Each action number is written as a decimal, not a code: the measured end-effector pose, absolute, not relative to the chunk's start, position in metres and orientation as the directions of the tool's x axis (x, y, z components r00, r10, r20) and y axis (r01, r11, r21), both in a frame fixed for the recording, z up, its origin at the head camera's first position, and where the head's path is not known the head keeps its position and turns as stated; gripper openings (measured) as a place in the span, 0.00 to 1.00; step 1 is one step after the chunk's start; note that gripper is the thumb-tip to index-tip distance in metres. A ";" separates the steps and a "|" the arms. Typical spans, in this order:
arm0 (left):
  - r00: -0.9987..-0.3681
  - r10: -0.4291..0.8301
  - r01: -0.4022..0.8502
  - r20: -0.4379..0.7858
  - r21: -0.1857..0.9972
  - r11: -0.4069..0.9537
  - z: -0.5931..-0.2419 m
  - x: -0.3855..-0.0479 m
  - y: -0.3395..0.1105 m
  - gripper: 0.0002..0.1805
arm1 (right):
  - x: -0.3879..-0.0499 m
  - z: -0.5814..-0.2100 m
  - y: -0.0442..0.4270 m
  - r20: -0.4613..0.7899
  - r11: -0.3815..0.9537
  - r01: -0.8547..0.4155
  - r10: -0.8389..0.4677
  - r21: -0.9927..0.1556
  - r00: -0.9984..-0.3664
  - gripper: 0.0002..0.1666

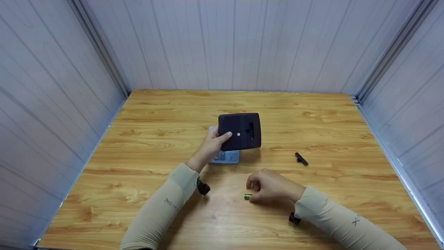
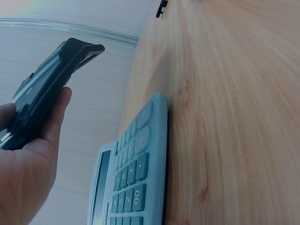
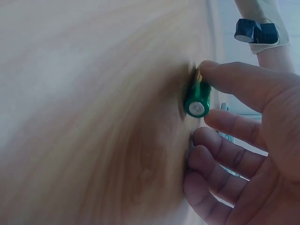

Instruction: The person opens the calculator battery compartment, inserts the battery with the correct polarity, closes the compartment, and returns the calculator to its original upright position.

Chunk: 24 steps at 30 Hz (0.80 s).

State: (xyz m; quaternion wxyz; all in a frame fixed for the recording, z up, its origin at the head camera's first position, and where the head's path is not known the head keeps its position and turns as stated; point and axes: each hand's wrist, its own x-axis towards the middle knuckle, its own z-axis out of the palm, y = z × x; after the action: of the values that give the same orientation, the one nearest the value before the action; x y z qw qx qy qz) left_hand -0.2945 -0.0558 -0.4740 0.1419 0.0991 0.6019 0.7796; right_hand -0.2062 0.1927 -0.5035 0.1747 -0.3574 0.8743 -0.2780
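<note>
Held up in my left hand (image 1: 211,142) is a flat black device (image 1: 239,126), its back toward the head camera, with the thumb across the back and an uncovered battery slot on the right side. In the left wrist view the black device (image 2: 44,89) appears edge-on; its front is hidden. My right hand (image 1: 274,185), low over the table with curled fingers, has its thumb against a small green battery (image 3: 198,101). The index fingertip is close beside the battery. Whether the battery is off the tabletop I cannot tell.
A light blue calculator (image 2: 136,168) lies on the wooden table (image 1: 156,121), partly under the raised device. To the right is a small black battery cover (image 1: 301,159). Panelled walls (image 1: 215,45) border the table at the back and both sides.
</note>
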 end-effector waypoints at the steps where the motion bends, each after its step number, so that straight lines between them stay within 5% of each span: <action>1: -0.940 0.340 -0.099 -0.014 0.967 -0.234 -0.474 -0.294 -0.056 0.26 | -0.206 -0.504 0.192 -0.107 0.587 -0.533 -0.727 -0.609 -0.678 0.13; 24: -0.945 0.326 -0.096 -0.014 0.967 -0.237 -0.473 -0.293 -0.054 0.25 | -0.205 -0.494 0.188 -0.112 0.569 -0.555 -0.753 -0.607 -0.648 0.03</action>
State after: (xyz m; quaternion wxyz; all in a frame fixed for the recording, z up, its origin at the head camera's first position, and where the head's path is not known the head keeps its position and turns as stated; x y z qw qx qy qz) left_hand -0.2927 -0.0540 -0.4734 0.1353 0.0953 0.6027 0.7806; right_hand -0.2055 0.1885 -0.4942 0.1826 -0.3774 0.8666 -0.2705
